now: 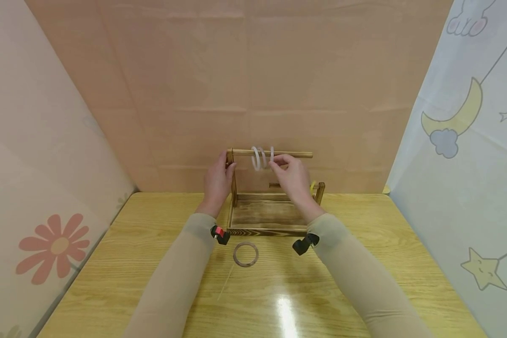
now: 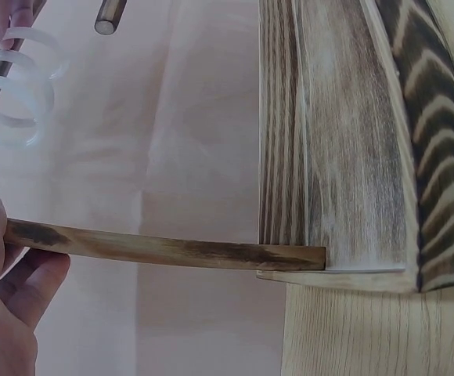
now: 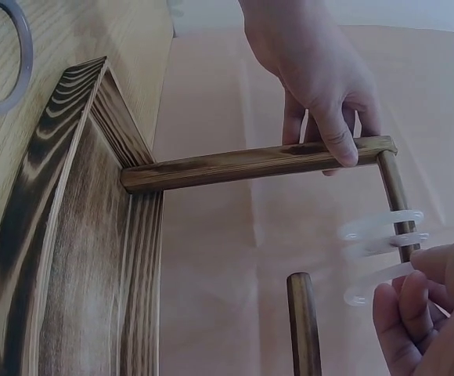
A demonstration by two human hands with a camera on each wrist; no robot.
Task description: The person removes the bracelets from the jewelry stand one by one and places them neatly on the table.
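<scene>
Nearest you, low centre in the head view, the loose ring (image 1: 245,265) lies on the table (image 1: 122,272); a dropped forearm could brush it aside. Just beyond, the black wrist units (image 1: 220,235) sit close to the front edge of the wooden tray (image 1: 266,213), so lowering either arm might knock the stand askew. At mid-frame, your left grip (image 1: 218,183) curls round the left post (image 2: 164,249) near its top, and that hold probably steadies everything: if it loosens while your other side pulls, the stand could twist or tip. Your right grip (image 1: 293,178) pinches the held ring (image 1: 272,150), which appears to hang around the upper rod (image 1: 295,154); tugging across the rod's line could make it bind, and too light a pinch could let it slip. The two other white rings (image 3: 368,225) hang around the rod to its left, and they may slide if the rod tilts, since its right end is free with no stop in sight. Behind your right grip, the lower rod (image 1: 274,185) points its tip left, and you could snag your wrist on the partly hidden yellow piece (image 1: 312,187); how that sits, I cannot tell.
</scene>
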